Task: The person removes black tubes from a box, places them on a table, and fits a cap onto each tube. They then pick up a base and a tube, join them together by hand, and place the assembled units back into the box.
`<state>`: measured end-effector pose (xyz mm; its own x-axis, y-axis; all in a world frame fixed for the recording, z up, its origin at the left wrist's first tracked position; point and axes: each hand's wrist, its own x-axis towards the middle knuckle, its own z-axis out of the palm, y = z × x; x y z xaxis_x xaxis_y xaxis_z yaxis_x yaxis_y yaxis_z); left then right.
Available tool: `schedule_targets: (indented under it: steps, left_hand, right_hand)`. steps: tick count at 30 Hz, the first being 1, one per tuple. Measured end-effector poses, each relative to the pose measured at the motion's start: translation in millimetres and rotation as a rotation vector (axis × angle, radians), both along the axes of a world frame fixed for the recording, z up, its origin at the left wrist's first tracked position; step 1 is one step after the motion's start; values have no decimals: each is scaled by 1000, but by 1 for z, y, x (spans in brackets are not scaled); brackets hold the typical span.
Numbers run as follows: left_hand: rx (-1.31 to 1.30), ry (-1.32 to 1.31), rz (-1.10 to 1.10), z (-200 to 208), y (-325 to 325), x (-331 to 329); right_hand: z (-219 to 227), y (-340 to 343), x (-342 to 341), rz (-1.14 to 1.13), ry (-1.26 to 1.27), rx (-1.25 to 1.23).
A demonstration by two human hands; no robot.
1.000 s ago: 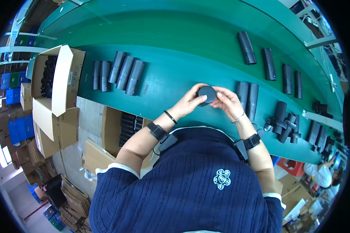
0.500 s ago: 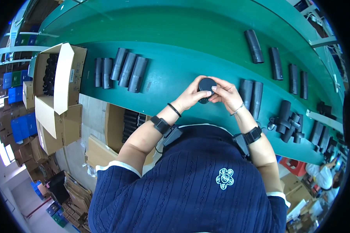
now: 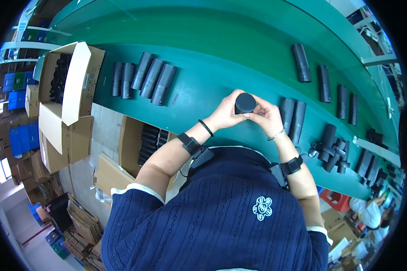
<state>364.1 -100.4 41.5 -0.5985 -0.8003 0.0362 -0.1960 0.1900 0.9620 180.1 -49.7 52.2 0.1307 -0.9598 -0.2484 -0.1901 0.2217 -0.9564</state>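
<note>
A black cylindrical piece with a flat round end is held above the green bench, its round end facing up. My left hand wraps its left side, fingers over the far edge and thumb along the near side. My right hand closes on its right and near side, thumb tip at the lower edge. The fingers partly hide the piece's lower end. Just right of my right hand, two black ribbed tubes lie side by side on the bench.
Several black tubes lie at the left of the green bench. More tubes rest on the green strip at far right. Black fittings cluster at right. An open cardboard box of black parts stands left; another box sits below.
The black piece has tilted in my hands, so its side now shows below the round end. My right thumb has moved from the top face down to the near edge.
</note>
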Motion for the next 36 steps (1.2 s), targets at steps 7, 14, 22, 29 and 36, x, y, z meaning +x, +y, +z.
schedule_targets:
  steps: [7,14,22,29,36]
  left_hand:
    - [681,641,287,-14,-19,4]
    - [742,344,651,-7,-25,1]
    - [994,193,422,-35,-6,10]
    - [1036,139,221,-48,-7,-24]
    - [1084,67,-34,-41,0,-80]
  right_hand:
    - [-26,-13,-8,167,-11,-103]
    - [-51,-80,-38,-347,176,109]
    - [-90,-150,-158,-321,820,-183]
    - [-10,5,-109,-8,1142,367]
    - [-30,31,-46,-23,804,-34]
